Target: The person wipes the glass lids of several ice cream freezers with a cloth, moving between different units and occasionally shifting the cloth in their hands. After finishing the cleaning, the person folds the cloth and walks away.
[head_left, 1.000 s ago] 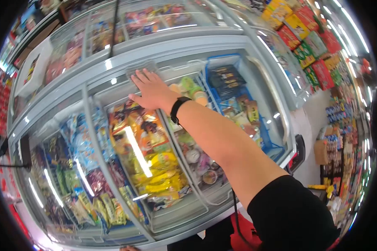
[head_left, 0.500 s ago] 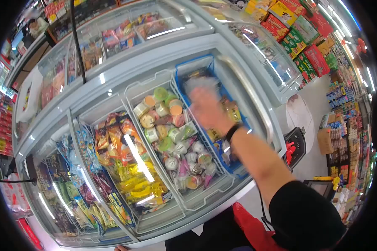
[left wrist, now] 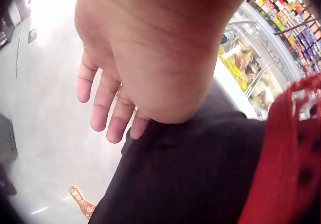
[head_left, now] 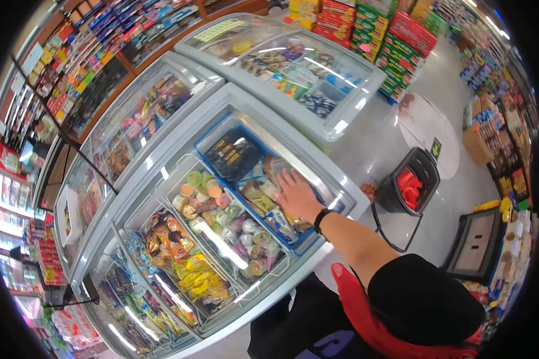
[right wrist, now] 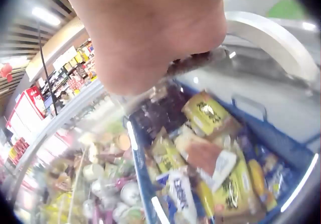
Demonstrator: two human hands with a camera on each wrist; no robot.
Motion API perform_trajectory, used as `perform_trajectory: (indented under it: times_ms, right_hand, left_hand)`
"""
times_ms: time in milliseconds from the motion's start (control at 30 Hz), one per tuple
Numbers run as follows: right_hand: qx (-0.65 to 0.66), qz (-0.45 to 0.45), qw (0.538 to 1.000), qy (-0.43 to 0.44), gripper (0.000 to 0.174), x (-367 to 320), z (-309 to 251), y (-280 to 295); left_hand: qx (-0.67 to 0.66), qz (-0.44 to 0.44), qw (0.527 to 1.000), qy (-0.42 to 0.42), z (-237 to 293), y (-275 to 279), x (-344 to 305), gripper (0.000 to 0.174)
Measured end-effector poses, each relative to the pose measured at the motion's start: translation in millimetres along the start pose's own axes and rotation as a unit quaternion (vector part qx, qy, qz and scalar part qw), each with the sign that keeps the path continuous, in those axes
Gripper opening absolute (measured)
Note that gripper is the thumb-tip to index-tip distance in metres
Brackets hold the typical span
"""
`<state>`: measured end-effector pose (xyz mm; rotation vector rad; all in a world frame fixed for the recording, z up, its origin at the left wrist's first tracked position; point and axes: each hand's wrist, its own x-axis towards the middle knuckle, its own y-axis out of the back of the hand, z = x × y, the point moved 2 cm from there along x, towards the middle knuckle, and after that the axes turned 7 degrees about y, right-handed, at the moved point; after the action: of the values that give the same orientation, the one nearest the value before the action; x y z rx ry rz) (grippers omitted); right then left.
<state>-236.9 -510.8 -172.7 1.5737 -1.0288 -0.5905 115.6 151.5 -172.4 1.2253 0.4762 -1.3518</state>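
Observation:
In the head view my right hand (head_left: pixel 296 194) lies with its fingers spread over the right end of a glass-topped chest freezer (head_left: pixel 233 99). A greyish see-through piece (head_left: pixel 278 166) shows at its fingertips; what it is I cannot tell. Beneath the hand is a blue basket (right wrist: pixel 143 184) of packaged ice creams, including yellow packets (right wrist: pixel 205 113) and a dark stack (head_left: pixel 230 155). My left hand (left wrist: pixel 150 63) hangs beside black clothing, its fingers loose and nothing in them. The head view does not show it.
Left of the blue basket are wire baskets of cups and cones (head_left: pixel 212 200) and yellow packs (head_left: pixel 203 278). Another freezer (head_left: pixel 317 78) stands beyond. On the floor at right is a dark shopping basket (head_left: pixel 410 179) with red contents. Stocked shelves (head_left: pixel 497 137) line the right.
My right hand has moved from over the left-middle baskets to the blue basket at the right end, the see-through piece moving with it. The head view has swung rightward.

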Motion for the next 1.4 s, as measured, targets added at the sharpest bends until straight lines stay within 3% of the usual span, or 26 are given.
perform_trajectory:
  times_ms: [100,200,267,333,400,467,500,567,667,733,767,800,833,867,933,1033,1067,1100,1133,1167,1200,1233,1267,1300,1367,1400]
  right_hand:
    - [0.047,-0.078,0.994,0.065,0.069,-60.4,-43.7,-9.8]
    - [0.155,-0.086,0.96,0.216,0.075,-159.9,-95.3,-45.7]
    - [0.155,-0.155,0.946,0.237,0.078,-204.5,-105.2,-9.1]
    - [0.075,-0.061,0.993,0.067,0.079,-213.5,-62.7,-7.7]
    - [-0.036,-0.014,0.995,-0.095,0.077,-210.1,-18.9,13.9]
    - [0.065,0.097,0.971,-0.208,0.067,-205.6,-2.7,19.1]
    - [0.037,0.067,0.978,-0.195,0.064,-204.1,-13.9,4.9]
    - [0.002,0.016,0.986,-0.168,0.058,-195.4,-50.0,-36.2]
    - [0.118,0.055,0.986,-0.105,0.05,-198.8,-150.7,-104.6]
    - [0.227,-0.009,0.971,-0.069,0.031,-218.9,-228.4,-74.7]
    - [0.083,-0.004,0.994,0.077,0.025,-223.7,-255.9,-86.7]
    - [0.114,0.01,0.99,0.087,0.018,-228.5,-280.3,-94.2]
    - [0.194,-0.031,0.978,0.076,0.016,-224.6,-296.7,-89.7]
    - [0.265,-0.12,0.957,0.011,0.014,-230.8,-305.4,-87.5]
    - [0.472,-0.049,0.875,-0.09,0.016,-244.4,-296.4,-58.3]
    - [0.555,0.2,0.794,-0.149,0.019,-256.2,-247.1,-35.8]
    - [0.661,0.168,0.702,-0.207,0.02,-276.6,-225.5,-24.5]
    - [0.755,0.128,0.589,-0.26,0.021,-306.2,-200.0,23.3]
    - [0.792,0.113,0.53,-0.28,0.023,-336.9,-179.4,80.2]
    - [0.836,0.158,0.464,-0.245,0.024,-351.1,-153.1,38.4]
    - [0.831,0.144,0.455,-0.285,0.024,-387.8,-127.9,68.9]
    - [0.859,0.188,0.38,-0.288,0.024,-421.7,-112.0,116.9]
    - [0.85,0.205,0.366,-0.319,0.024,-456.7,-93.8,158.0]
    - [0.841,0.224,0.347,-0.348,0.025,-491.5,-76.1,187.3]
    - [0.869,0.252,0.33,-0.269,0.024,-568.8,-33.5,226.3]
    - [0.879,0.268,0.32,-0.229,0.023,-604.9,-13.4,243.3]
  left_hand:
    - [0.005,0.0,1.0,0.005,15.4,2.5,11.4,0.042]
    - [0.015,-0.001,1.0,0.0,23.4,6.6,16.4,0.041]
    - [0.025,-0.004,1.0,-0.007,24.1,11.7,20.8,0.041]
    - [0.033,-0.007,0.999,-0.014,21.0,16.7,23.9,0.04]
    - [0.043,-0.011,0.999,-0.022,14.1,23.9,22.6,0.039]
    - [0.054,-0.017,0.998,-0.029,4.2,31.7,21.3,0.039]
    - [0.058,-0.022,0.998,-0.033,-1.0,34.7,21.8,0.038]
    - [0.066,-0.032,0.996,-0.043,-14.1,44.7,22.1,0.038]
    - [0.069,-0.048,0.995,-0.06,-42.2,60.3,27.6,0.037]
    - [0.08,-0.071,0.991,-0.077,-61.5,75.8,35.7,0.036]
    - [0.093,-0.084,0.988,-0.086,-66.1,77.9,41.8,0.036]
    - [0.103,-0.101,0.985,-0.094,-70.3,80.9,48.9,0.036]
    - [0.148,-0.111,0.977,-0.105,-67.2,81.7,58.8,0.033]
    - [0.192,-0.12,0.967,-0.117,-63.4,82.4,68.0,0.031]
    - [0.218,-0.126,0.959,-0.131,-54.8,73.5,70.6,0.033]
    - [0.256,-0.144,0.942,-0.161,-17.9,36.9,80.5,0.038]
    - [0.282,-0.14,0.935,-0.163,-2.4,24.3,76.5,0.041]
    - [0.322,-0.14,0.931,-0.104,48.9,2.5,52.6,0.037]
    - [0.239,-0.148,0.947,-0.156,55.0,-22.8,74.8,0.042]
    - [0.202,-0.092,0.952,-0.209,56.6,-37.1,87.2,0.029]
    - [0.145,-0.134,0.961,-0.192,84.3,-58.9,80.9,0.042]
    - [0.117,-0.158,0.959,-0.205,146.4,-91.6,33.9,0.03]
    - [0.072,-0.191,0.962,-0.179,176.6,-123.3,26.1,0.022]
    - [0.118,-0.177,0.95,-0.229,208.7,-153.8,18.3,0.022]
    - [0.096,-0.238,0.919,-0.301,286.9,-227.2,-34.0,0.024]
    - [0.093,-0.258,0.904,-0.327,321.7,-268.4,-63.8,0.034]
